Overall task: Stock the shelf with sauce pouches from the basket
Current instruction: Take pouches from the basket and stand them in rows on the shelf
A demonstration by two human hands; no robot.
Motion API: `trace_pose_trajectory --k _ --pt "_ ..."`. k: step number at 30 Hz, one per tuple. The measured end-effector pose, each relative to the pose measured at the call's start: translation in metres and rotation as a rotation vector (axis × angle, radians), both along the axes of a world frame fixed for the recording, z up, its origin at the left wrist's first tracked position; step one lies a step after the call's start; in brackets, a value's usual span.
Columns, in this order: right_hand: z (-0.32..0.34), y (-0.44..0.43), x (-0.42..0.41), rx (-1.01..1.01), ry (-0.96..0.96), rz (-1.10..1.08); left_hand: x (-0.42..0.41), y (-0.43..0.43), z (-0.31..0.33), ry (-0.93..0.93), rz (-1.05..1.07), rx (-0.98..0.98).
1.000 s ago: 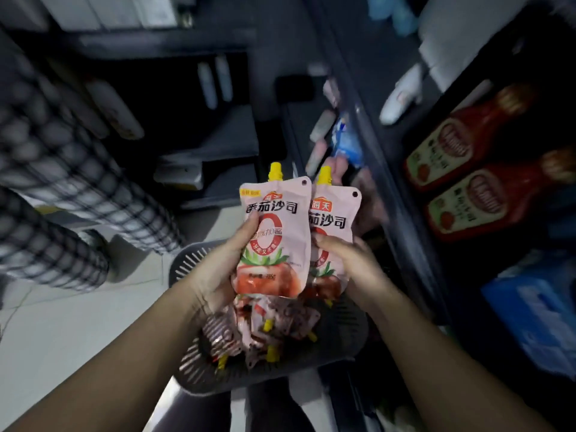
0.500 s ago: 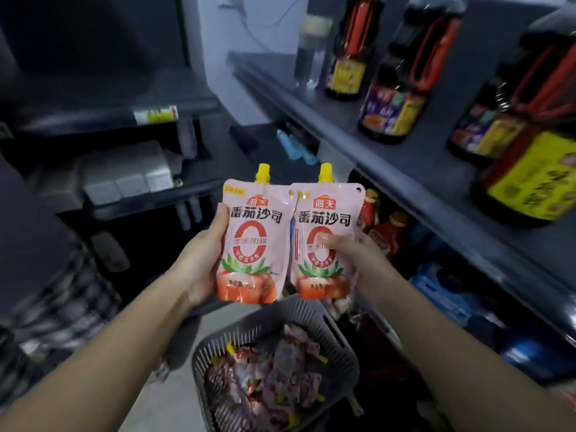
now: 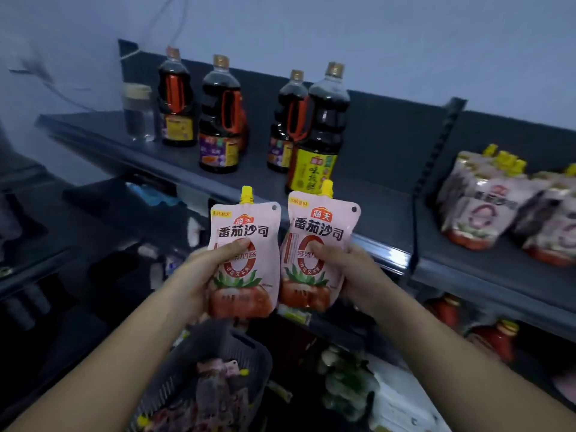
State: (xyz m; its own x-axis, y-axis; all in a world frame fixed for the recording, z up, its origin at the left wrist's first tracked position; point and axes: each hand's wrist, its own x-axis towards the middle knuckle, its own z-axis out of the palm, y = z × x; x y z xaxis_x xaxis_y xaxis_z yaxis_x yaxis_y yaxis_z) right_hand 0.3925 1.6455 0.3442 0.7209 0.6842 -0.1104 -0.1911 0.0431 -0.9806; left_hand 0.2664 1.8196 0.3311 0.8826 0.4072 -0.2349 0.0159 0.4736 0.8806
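Dark metal shelf runs from far left to near right and is split by an upright into two bays.

Left bay: several tall dark sauce bottles and a clear jar stand towards the far side. The near right part of the bay is bare.

Right bay: a cluster of stocked pouches, pink with yellow caps, stands upright and packed together. This is judged to be the part of the task already done.

Grey slotted basket sits low and near, below the hands. A heap of pouches lies in it, so stocking is judged well short of complete.

Left hand and right hand are apart but side by side in front of the shelf edge. Each is clamped on one pouch, with the thumb across the printed face and the fingers behind.

Left pouch and right pouch are upright, caps up, with their edges just beside one another. They are held in the air near the shelf and not yet set down. Both are judged bound for the right bay, beside the cluster.
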Motion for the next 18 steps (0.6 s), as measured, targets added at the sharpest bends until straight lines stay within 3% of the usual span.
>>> trace_pose_trajectory --k 8,18 --pt "0.019 -0.129 0.014 0.009 -0.057 -0.237 0.068 -0.09 0.035 -0.055 -0.216 0.139" --pt "0.041 -0.33 0.026 0.019 -0.102 -0.54 0.148 -0.263 0.064 -0.2 -0.532 0.209"
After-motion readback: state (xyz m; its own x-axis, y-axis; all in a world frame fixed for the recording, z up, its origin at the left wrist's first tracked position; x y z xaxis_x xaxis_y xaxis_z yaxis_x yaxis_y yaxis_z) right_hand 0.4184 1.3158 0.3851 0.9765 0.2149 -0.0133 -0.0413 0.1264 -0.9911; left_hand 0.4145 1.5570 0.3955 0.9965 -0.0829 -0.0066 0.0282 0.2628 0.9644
